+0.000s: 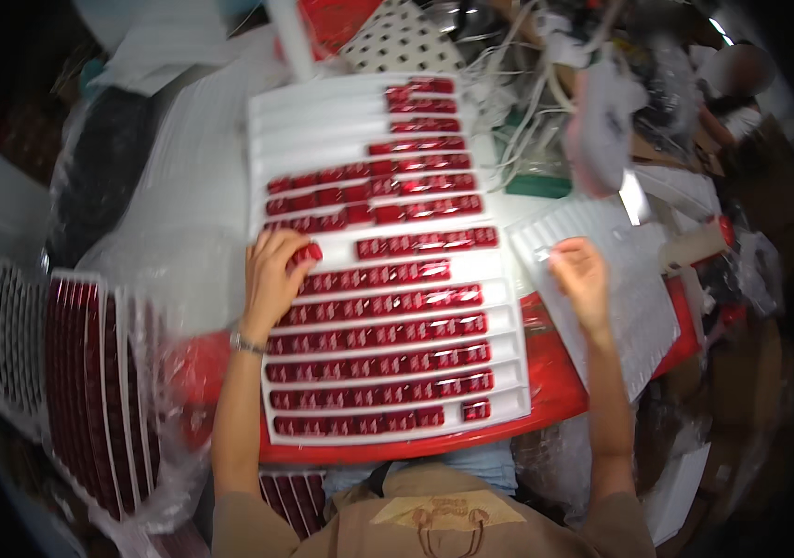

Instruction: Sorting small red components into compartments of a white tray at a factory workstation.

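Note:
A white ribbed tray [299, 121] lies before me, with rows of small glossy red blocks [378, 363] in its grooves. The upper left grooves are bare, and gaps show in a few rows. At the tray's left edge, my left hand [271, 279] pinches a red block [311, 251] between thumb and fingers, over a partly filled row. My right hand [583, 279] is raised to the right of the tray, above a translucent ribbed sheet [625, 307]. Its thumb and forefinger are closed on a tiny pale piece [543, 253], too small to name.
The tray rests on a red table [555, 358]. At the left stand more trays of red blocks [76, 391], partly in clear plastic, and a white stack of sheets [197, 158]. Tangled white cables [518, 102] and a green box-like thing [538, 185] lie at the back right.

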`<state>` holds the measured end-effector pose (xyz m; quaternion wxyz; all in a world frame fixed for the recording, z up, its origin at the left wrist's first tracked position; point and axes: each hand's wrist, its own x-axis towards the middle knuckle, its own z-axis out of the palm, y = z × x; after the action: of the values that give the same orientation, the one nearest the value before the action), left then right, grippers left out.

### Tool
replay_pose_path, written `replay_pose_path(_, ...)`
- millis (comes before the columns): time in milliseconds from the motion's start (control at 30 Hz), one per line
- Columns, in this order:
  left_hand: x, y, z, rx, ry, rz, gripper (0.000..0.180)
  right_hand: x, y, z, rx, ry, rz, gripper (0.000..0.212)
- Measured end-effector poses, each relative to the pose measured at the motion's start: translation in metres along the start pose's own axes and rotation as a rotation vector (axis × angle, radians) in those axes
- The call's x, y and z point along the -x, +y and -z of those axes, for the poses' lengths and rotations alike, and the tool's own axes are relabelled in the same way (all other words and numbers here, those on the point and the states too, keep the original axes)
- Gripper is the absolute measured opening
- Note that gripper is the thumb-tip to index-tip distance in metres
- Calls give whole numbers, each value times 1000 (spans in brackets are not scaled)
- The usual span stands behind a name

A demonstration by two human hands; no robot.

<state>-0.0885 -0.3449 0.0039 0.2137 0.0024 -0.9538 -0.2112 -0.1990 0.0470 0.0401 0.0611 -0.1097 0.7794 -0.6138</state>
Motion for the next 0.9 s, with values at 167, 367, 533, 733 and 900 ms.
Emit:
replay_pose_path(167, 21, 96, -17, 629, -64, -11, 40, 42, -47, -84, -312, -300, 72, 19)
replay_pose_path(367, 31, 144, -37, 1276, -294, 168, 35, 54, -43, -85, 351, -230, 698, 41)
replay_pose_path(533, 29, 98, -27, 1164, -88, 260, 34, 9, -19, -6, 189, -143, 206, 44)
replay_pose_path(733, -2, 25, -5, 69, -24, -30, 22, -79, 103, 146, 1393, 423, 369, 42)
replay_pose_path(900, -3, 16, -23, -7, -121, -79, 26, -87, 100, 133, 1316, 35, 120, 31)
